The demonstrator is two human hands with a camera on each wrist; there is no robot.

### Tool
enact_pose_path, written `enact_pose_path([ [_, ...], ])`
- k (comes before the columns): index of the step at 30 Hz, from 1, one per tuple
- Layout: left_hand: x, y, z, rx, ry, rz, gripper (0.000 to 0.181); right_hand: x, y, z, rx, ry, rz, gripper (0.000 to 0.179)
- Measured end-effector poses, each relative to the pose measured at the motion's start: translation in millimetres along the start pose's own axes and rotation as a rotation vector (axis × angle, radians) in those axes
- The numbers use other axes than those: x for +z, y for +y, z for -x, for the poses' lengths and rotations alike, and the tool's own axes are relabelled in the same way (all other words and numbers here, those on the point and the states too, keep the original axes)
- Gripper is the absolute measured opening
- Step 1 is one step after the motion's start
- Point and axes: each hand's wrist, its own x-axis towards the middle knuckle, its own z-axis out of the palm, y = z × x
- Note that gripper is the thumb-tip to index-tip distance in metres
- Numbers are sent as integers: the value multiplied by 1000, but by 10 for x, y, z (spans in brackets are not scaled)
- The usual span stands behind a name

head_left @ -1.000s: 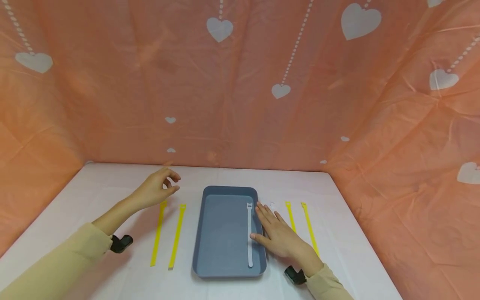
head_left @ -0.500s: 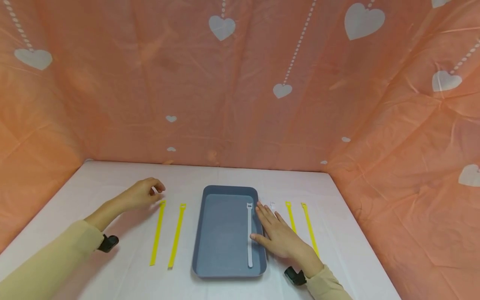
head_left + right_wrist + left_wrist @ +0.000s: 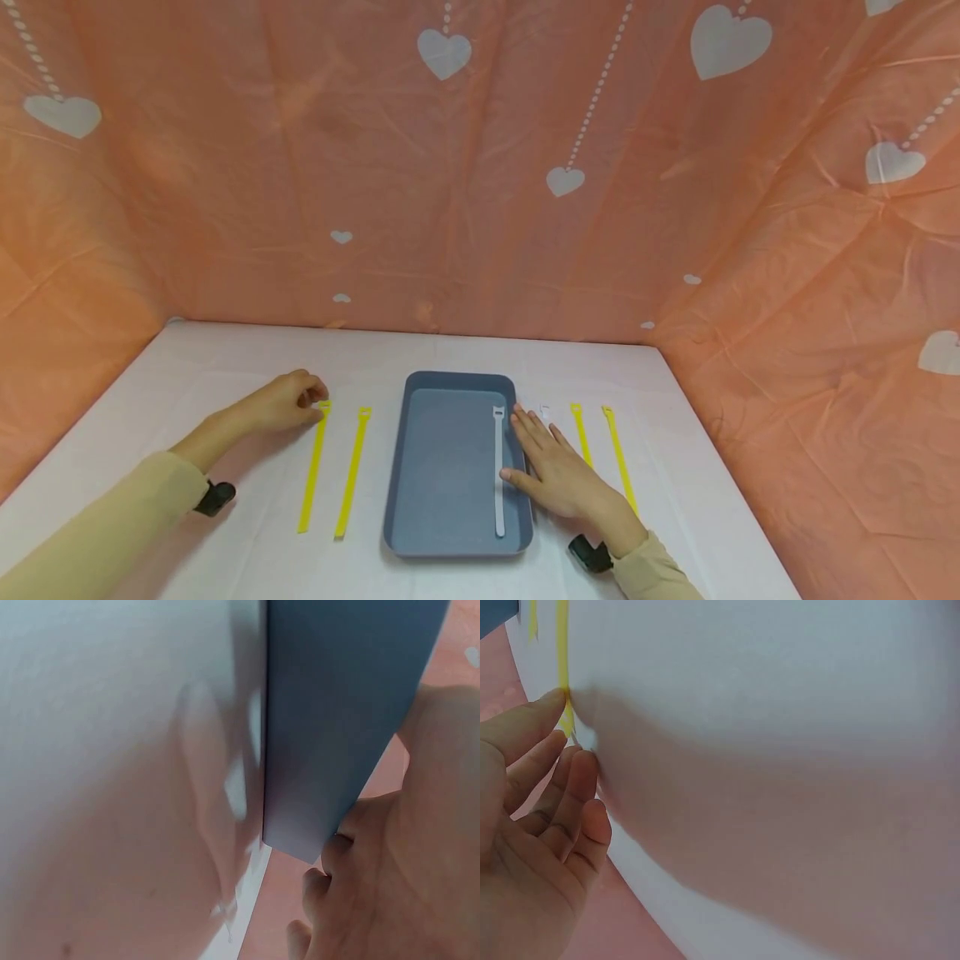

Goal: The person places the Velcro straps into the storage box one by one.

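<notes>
Head view: a person's two bare hands in pale tan sleeves (image 3: pixel 123 521) show over a smooth white bench (image 3: pixel 251 542). At centre is a shallow, blue-grey rectangular tray with rounded corners (image 3: pixel 446 467); inside, near its right wall, a slim white strap with a slotted head (image 3: pixel 500 504) lies lengthwise. Left of the tray, two flat, bright yellow straps lie side by side, apart: an inner strap (image 3: pixel 352 475) and an outer strap (image 3: pixel 312 475). The left hand (image 3: pixel 283 402) is at the far, slotted end of the outer one, fingers bent; the left wrist view shows thumb and forefinger tips right at it, but I cannot tell whether this grip has hold. The right hand (image 3: pixel 558 475) lies over the tray's right rim, fingers straight, thumb reaching the white strap's edge; its grip is relaxed and holds nothing. Right of the tray lie a partly hidden yellow strap (image 3: pixel 582 433) and another yellow strap (image 3: pixel 620 454). Behind hangs a peach-orange curtain with white hearts (image 3: pixel 480 242).
</notes>
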Motion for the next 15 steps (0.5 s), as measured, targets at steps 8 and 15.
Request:
enact_pose_path([
  [8, 35, 7, 9, 35, 48, -40, 21, 1, 1, 5, -6, 5, -9, 89],
  [15, 60, -16, 11, 16, 71, -43, 21, -4, 0, 2, -6, -1, -9, 89],
])
